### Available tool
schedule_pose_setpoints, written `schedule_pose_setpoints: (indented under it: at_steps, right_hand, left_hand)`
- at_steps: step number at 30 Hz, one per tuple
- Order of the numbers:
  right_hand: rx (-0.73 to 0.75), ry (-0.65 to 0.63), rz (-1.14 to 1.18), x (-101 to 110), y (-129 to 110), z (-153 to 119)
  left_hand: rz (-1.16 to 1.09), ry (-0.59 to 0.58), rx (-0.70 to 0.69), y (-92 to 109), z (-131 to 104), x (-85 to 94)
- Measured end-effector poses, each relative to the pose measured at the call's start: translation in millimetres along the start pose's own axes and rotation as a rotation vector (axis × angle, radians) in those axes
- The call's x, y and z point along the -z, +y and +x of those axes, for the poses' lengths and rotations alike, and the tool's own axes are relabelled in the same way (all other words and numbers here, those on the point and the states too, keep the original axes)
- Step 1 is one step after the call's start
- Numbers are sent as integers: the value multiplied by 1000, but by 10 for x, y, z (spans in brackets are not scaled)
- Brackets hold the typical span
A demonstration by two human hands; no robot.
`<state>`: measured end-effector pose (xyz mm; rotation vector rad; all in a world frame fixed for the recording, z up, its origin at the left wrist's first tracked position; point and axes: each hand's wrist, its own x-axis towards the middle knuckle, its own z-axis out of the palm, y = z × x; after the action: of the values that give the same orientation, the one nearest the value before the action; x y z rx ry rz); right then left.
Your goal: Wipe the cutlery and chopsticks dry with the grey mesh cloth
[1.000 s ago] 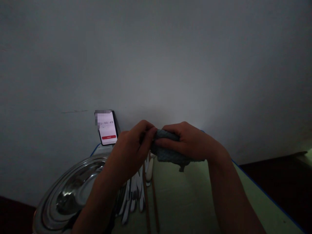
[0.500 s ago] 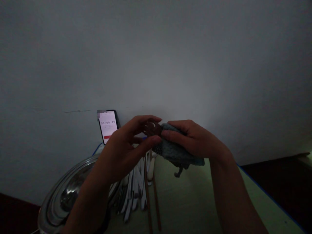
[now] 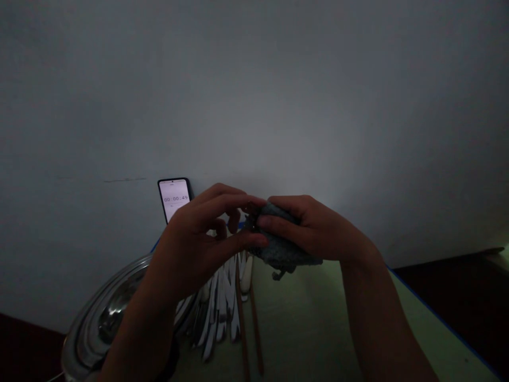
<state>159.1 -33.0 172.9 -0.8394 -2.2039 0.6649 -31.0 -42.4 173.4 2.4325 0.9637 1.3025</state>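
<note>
At the fingertips, we see the left hand's point(image 3: 194, 233) forefinger reaching straight to the near end of a folded grey-blue cloth point(image 3: 282, 248), with the thumb set lower along its edge. Those two stand apart around the cloth, and the other fingers curl loosely behind, gaps between them. Whether the left fingertips press or only brush the fabric, we cannot tell. The right hand point(image 3: 308, 223) is surer: its thumb lies along the top and pinches the cloth against the fingers beneath.

The cloth itself seems raised above the table point(image 3: 304, 323), bunched between both hands, a ragged bit dangling from its underside. Something small and dark sits where the left fingertips meet it — too dim for us to name.

We judge the step in hand to be working the cloth between the fingers, the right steadying while the left feels at the end. From here, we think the next move calls for a firm right pinch and a deliberate closing of the left thumb and forefinger.

Further out, below the hands, metal cutlery point(image 3: 222, 300) lies heaped beside two thin brown sticks point(image 3: 256, 337). To the left is a shiny steel bowl point(image 3: 111, 307), partly behind the forearm; beyond it a lit phone point(image 3: 174, 195) leans against the plain wall point(image 3: 278, 106).
</note>
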Motion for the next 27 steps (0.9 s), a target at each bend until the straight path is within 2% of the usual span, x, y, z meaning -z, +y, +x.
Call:
schedule_pose_setpoints:
  at_steps: [5, 9, 12, 14, 16, 19, 21, 23, 27]
  right_hand:
    - [-69, -33, 28, 40, 70, -33]
    - [-147, -89, 82, 91, 124, -62]
    - [-148, -57, 10, 97, 147, -55]
    - [-133, -17, -96, 77, 156, -38]
    - [-125, -14, -198, 43, 164, -14]
    - [-131, -101, -261, -10, 176, 24]
    - [-143, -157, -255, -32, 182, 43]
    - [-152, -180, -247, -42, 183, 52]
    - [-143, -176, -239, -41, 176, 50]
  left_hand:
    - [27, 46, -16, -49, 4, -17]
    - [26, 127, 52, -121, -2, 17]
    - [-1, 133, 120, -174, -3, 49]
    - [-35, 51, 198, -215, 0, 62]
    - [-52, -100, 270, -259, 1, 63]
    - [9, -353, 300, -296, 0, 33]
    - [71, -454, 296, -290, 1, -2]
    - [99, -493, 280, -269, 5, -32]
    - [140, -485, 238, -233, 19, -44]
